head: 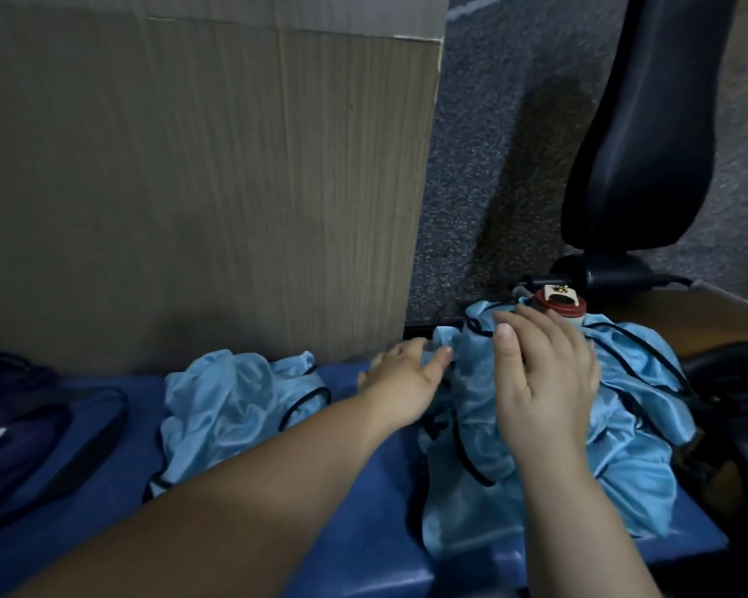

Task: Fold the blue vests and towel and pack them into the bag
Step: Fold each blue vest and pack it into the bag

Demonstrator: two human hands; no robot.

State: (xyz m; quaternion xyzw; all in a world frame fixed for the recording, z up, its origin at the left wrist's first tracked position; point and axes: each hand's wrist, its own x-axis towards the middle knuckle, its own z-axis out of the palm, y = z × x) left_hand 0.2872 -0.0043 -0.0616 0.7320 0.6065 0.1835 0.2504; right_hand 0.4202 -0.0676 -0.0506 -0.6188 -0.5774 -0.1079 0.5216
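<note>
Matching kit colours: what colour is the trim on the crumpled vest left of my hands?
Black, on the light blue vest; head view.

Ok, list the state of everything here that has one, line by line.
left hand: open, fingertips touching vest pile.
right hand: open, resting on it.
vest pile: crumpled, unfolded.
lone vest: crumpled, unfolded.
bag: dark; open or closed unclear.
bottle: capped, half draped by vests.

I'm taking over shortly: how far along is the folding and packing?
Nothing looks done yet. The left hand and right hand touch the crumpled vest pile on the right. A second vest lies rumpled further left, beside the dark bag. All folding and packing remains.
</note>
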